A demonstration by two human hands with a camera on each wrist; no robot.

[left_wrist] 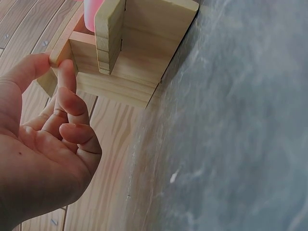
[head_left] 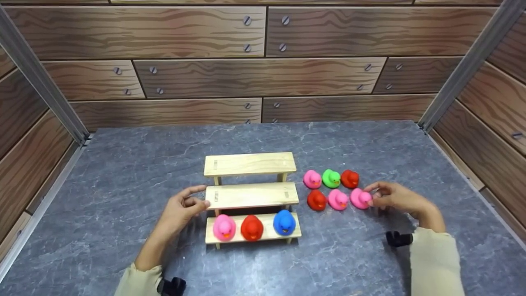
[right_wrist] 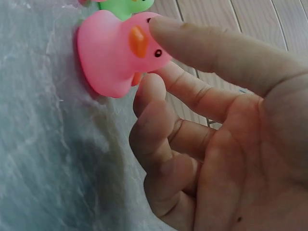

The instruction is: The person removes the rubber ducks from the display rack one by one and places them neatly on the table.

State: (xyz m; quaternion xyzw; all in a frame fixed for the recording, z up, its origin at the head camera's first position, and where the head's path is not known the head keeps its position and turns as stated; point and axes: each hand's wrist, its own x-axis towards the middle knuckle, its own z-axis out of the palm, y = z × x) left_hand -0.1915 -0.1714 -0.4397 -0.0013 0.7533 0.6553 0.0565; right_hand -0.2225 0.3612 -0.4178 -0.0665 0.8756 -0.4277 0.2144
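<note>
A three-step wooden stand (head_left: 251, 196) stands on the grey table. On its lowest step sit a pink rubber duck (head_left: 224, 227), a red rubber duck (head_left: 252, 227) and a blue rubber duck (head_left: 284, 222). My left hand (head_left: 183, 209) pinches the left end of the middle step between thumb and index finger, which the left wrist view shows close up at the plank's edge (left_wrist: 61, 48). To the right, my right hand (head_left: 400, 200) has thumb and index finger on the head of the rightmost pink rubber duck (right_wrist: 108, 53). That duck sits at the end of the front row.
Beside that duck, the front row has another pink duck (head_left: 337, 199) and a red duck (head_left: 317, 200). Behind them sit a pink duck (head_left: 312, 179), a green duck (head_left: 331, 178) and a red duck (head_left: 350, 179). Wood-patterned walls (head_left: 263, 78) enclose the table (head_left: 135, 164).
</note>
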